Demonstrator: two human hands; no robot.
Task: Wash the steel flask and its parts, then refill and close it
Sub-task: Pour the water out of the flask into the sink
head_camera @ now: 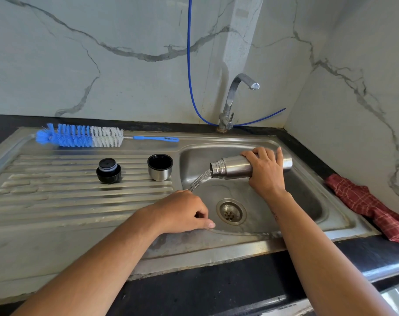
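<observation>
The steel flask (pixel 236 167) lies almost level above the sink bowl (pixel 308 197), its open threaded mouth turned toward the draining board and tipped slightly down, and a stream of water (pixel 199 181) runs out of the mouth into the bowl. The right hand (pixel 265 173) wraps over the middle of the flask from the near side, its grip pressed around the body with the fingers over the top and the thumb underneath, so the flask's base shows past the hand toward the right rim of the sink. The left hand (pixel 182 212) rests on the near rim of the bowl, beside the drain (pixel 231 211), loosely curled with the thumb and fingers drawn in on nothing. On the ribbed draining board (pixel 57 201), left of the bowl, the flask's steel cup (pixel 160 167) stands upright with its dark inside showing, close to the bowl's left edge, and the black stopper (pixel 108 171) stands farther left, apart from the cup. Along the far edge of the draining board a blue and white bottle brush (pixel 80 135) lies on its side, its bristles toward the left end and its blue handle pointing at the tap (pixel 236 99), which rises at the far rim of the sink with no water coming from its spout. A thin blue hose (pixel 189 65) hangs down the marble wall behind the tap. A red checked cloth (pixel 371 206) lies crumpled on the dark counter (pixel 216 283) at the sink's right edge.
</observation>
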